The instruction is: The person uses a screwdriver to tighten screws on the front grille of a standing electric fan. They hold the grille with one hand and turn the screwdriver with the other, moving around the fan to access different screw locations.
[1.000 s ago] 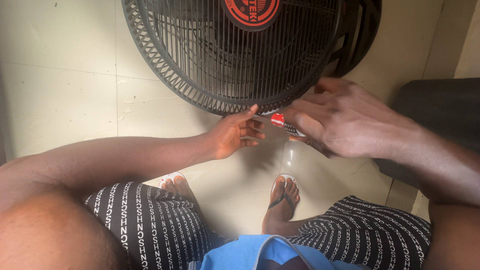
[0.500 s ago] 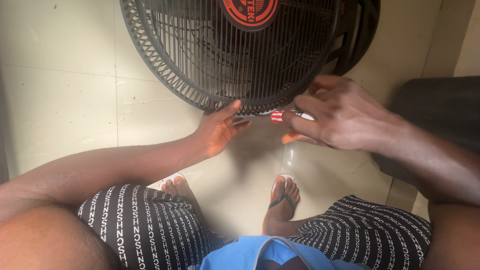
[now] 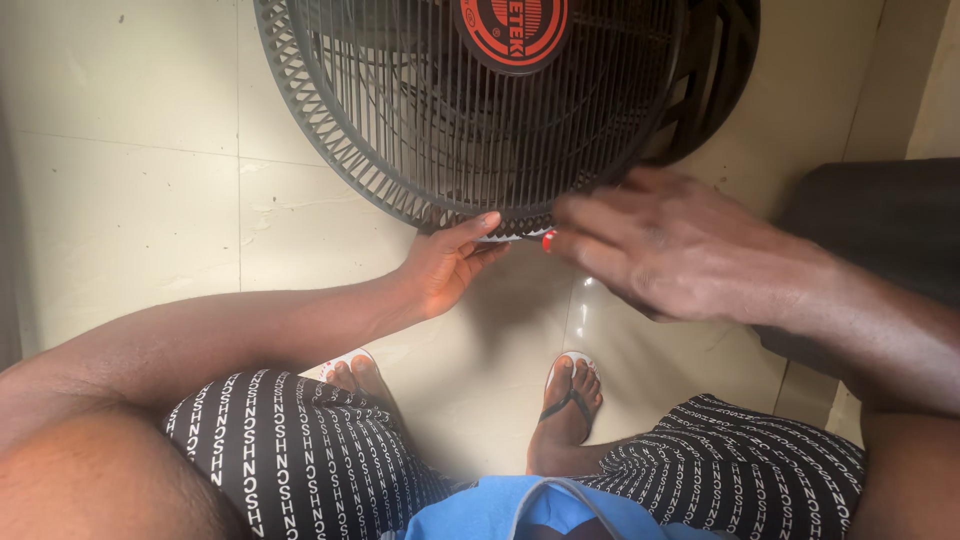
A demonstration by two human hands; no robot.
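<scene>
Here my left hand (image 3: 447, 265) touches the bottom rim of the fan grille (image 3: 420, 130), fingers loosely spread. My right hand (image 3: 665, 245), blurred, pinches a small red-tipped tool (image 3: 548, 240) just beside that rim; bare floor (image 3: 130, 210) lies open to the grille's left.

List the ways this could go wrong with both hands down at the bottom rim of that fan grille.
1. The left hand has its fingertips at the lower edge of the black fan grille; a finger could get pinched in the bars or rim.
2. The right hand holds a small red-tipped tool, mostly hidden; a slip could jab the left fingers close by.
3. The sandalled foot lies under the work, so anything dropped may hit it.
</scene>
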